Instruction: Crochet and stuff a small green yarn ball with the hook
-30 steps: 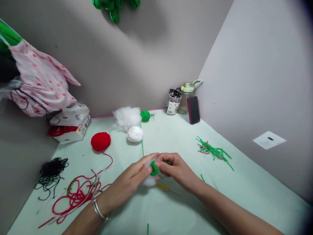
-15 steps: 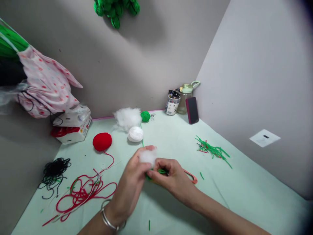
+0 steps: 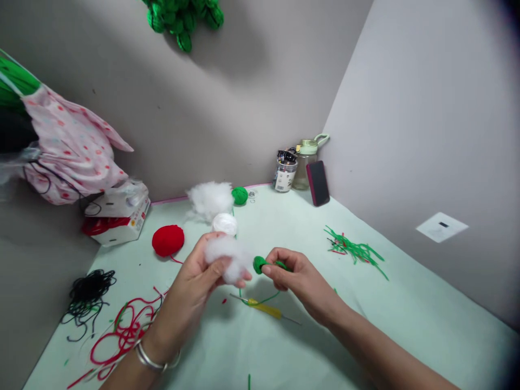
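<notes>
My left hand (image 3: 203, 273) is closed around a loose tuft of white fibre stuffing (image 3: 227, 254), which bulges out past the fingers. A short gap to the right, my right hand (image 3: 290, 271) pinches a small green crocheted piece (image 3: 259, 265) between thumb and fingers. Its rounded end sticks out toward the stuffing, and the rest is partly covered by the fingers. Green yarn hangs below the hand and loops over a yellow-handled crochet hook (image 3: 266, 309) lying on the table. Behind the left hand sits a white yarn ball (image 3: 224, 223).
A heap of stuffing (image 3: 211, 199) and a green yarn ball (image 3: 239, 195) lie near the wall. Red yarn (image 3: 168, 240) and tangled black cord (image 3: 91, 287) are on the left. Green scraps (image 3: 357, 250), a phone (image 3: 318, 183) and a bottle (image 3: 306, 165) stand or lie right.
My hands, close together before, have moved apart, the left one leftward with the stuffing. The crochet hook now shows on the table. An orange object beside my right hand is no longer visible.
</notes>
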`<state>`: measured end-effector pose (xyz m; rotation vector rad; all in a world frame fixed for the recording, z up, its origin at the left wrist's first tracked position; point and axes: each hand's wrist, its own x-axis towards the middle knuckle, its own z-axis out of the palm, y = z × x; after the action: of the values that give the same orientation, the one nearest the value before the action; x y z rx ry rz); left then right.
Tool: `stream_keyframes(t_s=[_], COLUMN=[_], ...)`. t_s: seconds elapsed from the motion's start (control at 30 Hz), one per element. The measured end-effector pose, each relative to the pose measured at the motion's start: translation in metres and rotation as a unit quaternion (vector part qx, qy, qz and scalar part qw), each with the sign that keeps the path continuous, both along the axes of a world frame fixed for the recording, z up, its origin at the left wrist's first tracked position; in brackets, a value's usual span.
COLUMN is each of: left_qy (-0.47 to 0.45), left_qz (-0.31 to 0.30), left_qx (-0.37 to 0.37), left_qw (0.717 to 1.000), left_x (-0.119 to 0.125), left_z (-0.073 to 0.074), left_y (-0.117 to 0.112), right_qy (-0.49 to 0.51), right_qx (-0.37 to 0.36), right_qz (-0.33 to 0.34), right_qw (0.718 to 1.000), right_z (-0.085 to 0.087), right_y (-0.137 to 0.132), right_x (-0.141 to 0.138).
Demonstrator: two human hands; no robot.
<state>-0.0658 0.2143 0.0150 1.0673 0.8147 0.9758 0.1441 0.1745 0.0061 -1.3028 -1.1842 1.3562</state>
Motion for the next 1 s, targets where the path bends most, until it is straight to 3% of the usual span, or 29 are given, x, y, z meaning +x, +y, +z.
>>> stream_keyframes(t_s=[0.13,0.27,0.47,0.57,0.73,0.87,1.0], left_qy=[0.047,0.108,0.079,0.094,0.132,0.177,0.181], left_qz=[-0.073,-0.102,-0.047,-0.044,-0.001,0.013,-0.001], left_qx=[0.024,0.085,-0.003,0.004,0.044,0.088,0.098], left_qw=[0.996,0.985,0.996,0.995,0.99,0.98,0.979], left_x=[0.008,0.017,0.021,0.021,0.022,0.023,0.023], left_z=[-0.001,-0.003,-0.006,-0.007,-0.012,-0.017,-0.017], left_y=[-0.005,-0.012,-0.012,-0.01,-0.01,-0.012,-0.012], right_qy=[-0.048,-0.106,-0.188,-0.249,-0.365,-0.43,-0.458], right_qx=[0.048,0.086,0.142,0.194,0.295,0.311,0.317], right_qz=[-0.035,-0.03,-0.012,0.008,0.019,0.038,0.059], right_qw=[0.997,0.99,0.972,0.949,0.883,0.847,0.828], right_z=[0.0,-0.006,-0.011,-0.011,-0.015,-0.017,-0.021], right_y=[0.0,-0.003,-0.008,-0.009,-0.011,-0.013,-0.012], right_x=[-0.001,-0.004,-0.005,-0.005,-0.003,-0.001,0.002])
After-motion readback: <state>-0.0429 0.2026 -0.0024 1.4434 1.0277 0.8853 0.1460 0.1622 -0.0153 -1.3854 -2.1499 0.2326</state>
